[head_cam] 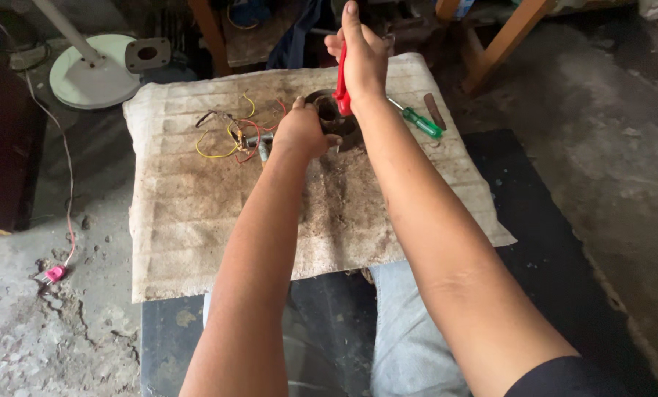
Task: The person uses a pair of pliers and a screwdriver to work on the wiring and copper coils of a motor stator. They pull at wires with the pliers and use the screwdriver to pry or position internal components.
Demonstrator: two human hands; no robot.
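My left hand (300, 131) grips the near rim of a dark round metal motor part (341, 126) that rests on a dirty cloth (196, 206). My right hand (360, 59) is raised just above that part, fingers closed around a red tool handle (341, 82) that points down toward it. The tool's tip is hidden behind the hand and the part. A tangle of yellow, red and dark wires (233, 136) lies left of my left hand.
A green-handled screwdriver (419, 121) and a small dark flat piece (434, 110) lie right of the part. A white fan base (94, 70) stands at the far left. A pink plug (53, 274) with its cord lies on the concrete floor. Wooden legs (509, 37) stand behind.
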